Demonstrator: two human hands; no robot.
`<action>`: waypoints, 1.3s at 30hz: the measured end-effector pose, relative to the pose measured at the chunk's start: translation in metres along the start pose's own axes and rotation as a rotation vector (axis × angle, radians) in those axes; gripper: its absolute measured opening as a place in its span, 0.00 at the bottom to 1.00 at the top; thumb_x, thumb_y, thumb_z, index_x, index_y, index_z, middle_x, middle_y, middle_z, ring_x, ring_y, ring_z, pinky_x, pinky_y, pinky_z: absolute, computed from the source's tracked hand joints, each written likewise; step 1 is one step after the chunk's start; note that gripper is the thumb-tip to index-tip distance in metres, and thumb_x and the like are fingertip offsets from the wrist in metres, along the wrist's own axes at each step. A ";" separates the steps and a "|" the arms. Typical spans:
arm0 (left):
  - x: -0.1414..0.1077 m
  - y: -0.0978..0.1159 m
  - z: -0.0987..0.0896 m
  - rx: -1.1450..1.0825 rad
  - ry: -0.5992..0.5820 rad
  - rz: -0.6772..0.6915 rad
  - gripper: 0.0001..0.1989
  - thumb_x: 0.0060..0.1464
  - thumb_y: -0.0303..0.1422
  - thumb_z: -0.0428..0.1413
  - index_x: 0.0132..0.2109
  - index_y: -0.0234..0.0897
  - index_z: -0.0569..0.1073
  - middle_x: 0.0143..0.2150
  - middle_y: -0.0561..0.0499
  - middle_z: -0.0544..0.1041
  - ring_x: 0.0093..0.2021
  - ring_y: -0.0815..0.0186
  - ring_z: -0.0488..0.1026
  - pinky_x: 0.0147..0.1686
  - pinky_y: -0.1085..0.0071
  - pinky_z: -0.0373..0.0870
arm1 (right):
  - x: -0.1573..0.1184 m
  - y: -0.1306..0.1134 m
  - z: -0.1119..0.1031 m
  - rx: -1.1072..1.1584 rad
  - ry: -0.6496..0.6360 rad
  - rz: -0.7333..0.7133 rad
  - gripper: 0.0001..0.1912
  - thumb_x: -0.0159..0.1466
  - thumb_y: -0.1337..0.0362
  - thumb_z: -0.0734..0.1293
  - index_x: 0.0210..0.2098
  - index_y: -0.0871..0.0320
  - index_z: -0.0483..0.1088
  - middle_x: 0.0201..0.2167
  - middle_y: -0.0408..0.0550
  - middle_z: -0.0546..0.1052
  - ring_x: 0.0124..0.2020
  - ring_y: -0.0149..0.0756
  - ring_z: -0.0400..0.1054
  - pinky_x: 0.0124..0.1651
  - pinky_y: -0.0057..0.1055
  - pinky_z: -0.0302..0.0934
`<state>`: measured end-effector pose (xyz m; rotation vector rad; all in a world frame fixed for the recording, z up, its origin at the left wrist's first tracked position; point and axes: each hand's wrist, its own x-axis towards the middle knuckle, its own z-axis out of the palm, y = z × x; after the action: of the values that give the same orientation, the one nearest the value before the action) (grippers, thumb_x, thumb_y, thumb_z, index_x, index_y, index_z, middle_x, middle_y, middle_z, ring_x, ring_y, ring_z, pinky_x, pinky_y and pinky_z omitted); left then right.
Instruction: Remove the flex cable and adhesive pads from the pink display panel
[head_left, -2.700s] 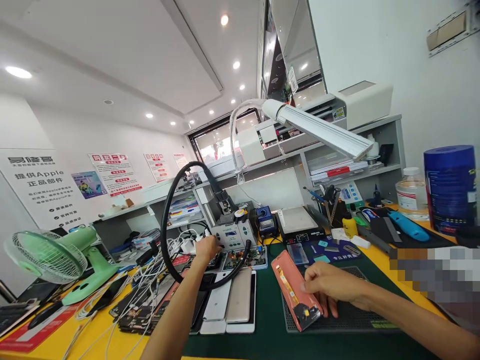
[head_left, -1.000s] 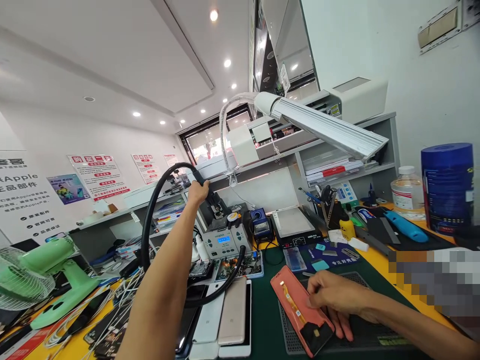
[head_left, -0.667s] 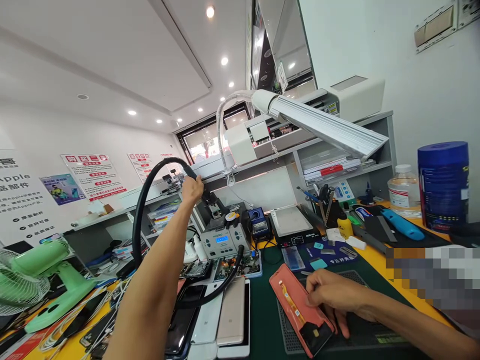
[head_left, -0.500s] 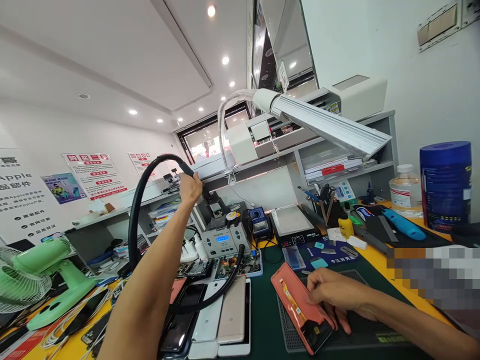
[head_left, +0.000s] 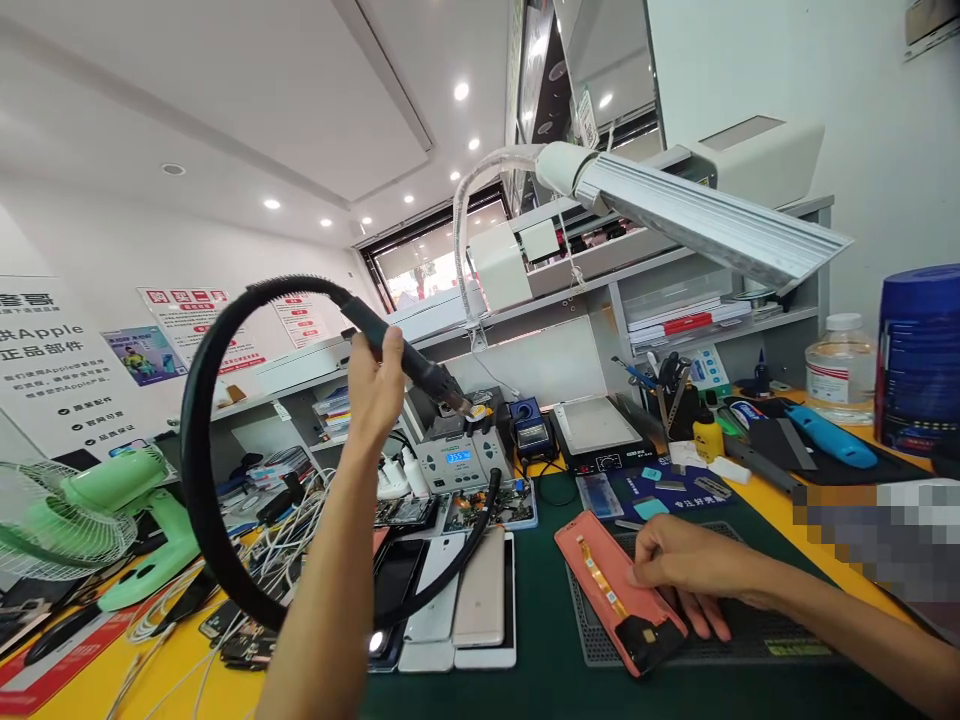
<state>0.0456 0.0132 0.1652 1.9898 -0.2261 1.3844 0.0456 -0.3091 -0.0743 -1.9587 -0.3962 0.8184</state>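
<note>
My left hand (head_left: 377,392) is wrapped around the black handpiece of a hot air gun (head_left: 431,378), raised above the bench. Its metal nozzle slants down to the right, and a thick black hose (head_left: 196,450) loops from its rear. On a perforated mat (head_left: 720,580) lies a pink phone panel (head_left: 592,545), with a yellow ribbon cable (head_left: 600,580) along it and a black lower end. The thumb and forefinger of my right hand (head_left: 686,570) are pinched at the panel's right edge. Its other fingers rest on the mat; the fingertips are partly hidden.
A hot air station (head_left: 461,460) with a lit blue display stands behind several phones (head_left: 480,590). Farther right are a heating plate (head_left: 600,430), a yellow bottle (head_left: 707,438) and a tool holder (head_left: 667,405). A lamp (head_left: 705,215) hangs above. Cables and a green fan (head_left: 127,510) occupy the left.
The handpiece, which was near its station and mostly hidden, now points its nozzle down-right in clear view. Its hose has swung into a wider loop. My right hand stays at the panel; the view has shifted.
</note>
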 end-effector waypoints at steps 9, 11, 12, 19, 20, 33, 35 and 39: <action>-0.062 0.040 0.019 -0.399 -0.286 -0.005 0.16 0.64 0.48 0.54 0.39 0.40 0.69 0.30 0.54 0.68 0.27 0.69 0.68 0.25 0.73 0.68 | -0.003 -0.001 -0.010 -0.107 0.088 0.044 0.24 0.58 0.45 0.73 0.27 0.58 0.65 0.20 0.47 0.77 0.10 0.31 0.67 0.09 0.23 0.60; -0.067 0.049 0.015 -0.485 -0.316 0.029 0.13 0.65 0.45 0.55 0.40 0.40 0.71 0.30 0.54 0.68 0.27 0.70 0.68 0.25 0.74 0.68 | -0.006 -0.004 -0.012 -0.102 0.084 0.040 0.24 0.59 0.44 0.72 0.28 0.58 0.65 0.20 0.46 0.77 0.11 0.31 0.68 0.10 0.23 0.61; -0.070 0.053 0.013 -0.522 -0.334 0.049 0.11 0.65 0.44 0.55 0.41 0.41 0.72 0.29 0.54 0.68 0.27 0.70 0.68 0.25 0.74 0.68 | -0.007 -0.005 -0.013 -0.100 0.081 0.035 0.24 0.60 0.44 0.72 0.29 0.58 0.65 0.21 0.46 0.77 0.12 0.31 0.69 0.10 0.23 0.62; -0.086 0.073 0.007 -0.590 -0.410 0.110 0.11 0.65 0.42 0.56 0.45 0.40 0.74 0.32 0.51 0.72 0.28 0.67 0.72 0.22 0.71 0.69 | -0.008 -0.004 -0.018 -0.104 0.028 0.029 0.18 0.72 0.51 0.65 0.40 0.62 0.70 0.27 0.41 0.77 0.16 0.26 0.69 0.16 0.21 0.63; -0.088 0.075 0.008 -0.600 -0.421 0.100 0.11 0.65 0.42 0.56 0.45 0.40 0.74 0.33 0.50 0.74 0.28 0.66 0.73 0.22 0.71 0.69 | -0.008 -0.003 -0.019 -0.102 0.021 0.030 0.17 0.73 0.52 0.65 0.41 0.62 0.71 0.27 0.41 0.77 0.17 0.25 0.68 0.17 0.21 0.63; -0.099 0.077 0.020 -0.714 -0.699 0.007 0.11 0.65 0.41 0.56 0.46 0.40 0.74 0.32 0.52 0.73 0.29 0.68 0.73 0.26 0.72 0.75 | -0.009 -0.006 -0.018 -0.117 0.059 0.038 0.15 0.73 0.55 0.65 0.45 0.62 0.71 0.30 0.42 0.76 0.20 0.25 0.68 0.21 0.23 0.65; -0.096 0.076 0.019 -0.708 -0.691 -0.005 0.11 0.65 0.41 0.56 0.46 0.38 0.74 0.32 0.53 0.72 0.29 0.68 0.72 0.25 0.73 0.74 | -0.007 -0.007 -0.016 -0.140 0.110 0.048 0.15 0.74 0.54 0.65 0.47 0.62 0.71 0.31 0.42 0.76 0.21 0.26 0.68 0.22 0.23 0.66; -0.091 0.071 0.017 -0.724 -0.656 -0.037 0.12 0.65 0.41 0.56 0.47 0.38 0.73 0.30 0.54 0.69 0.28 0.68 0.71 0.23 0.73 0.71 | 0.000 -0.014 -0.014 -0.203 0.200 0.086 0.15 0.74 0.55 0.64 0.48 0.62 0.71 0.32 0.43 0.76 0.23 0.27 0.69 0.25 0.25 0.67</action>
<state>-0.0151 -0.0717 0.1132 1.7155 -0.8457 0.4563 0.0563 -0.3109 -0.0579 -2.2366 -0.2869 0.6481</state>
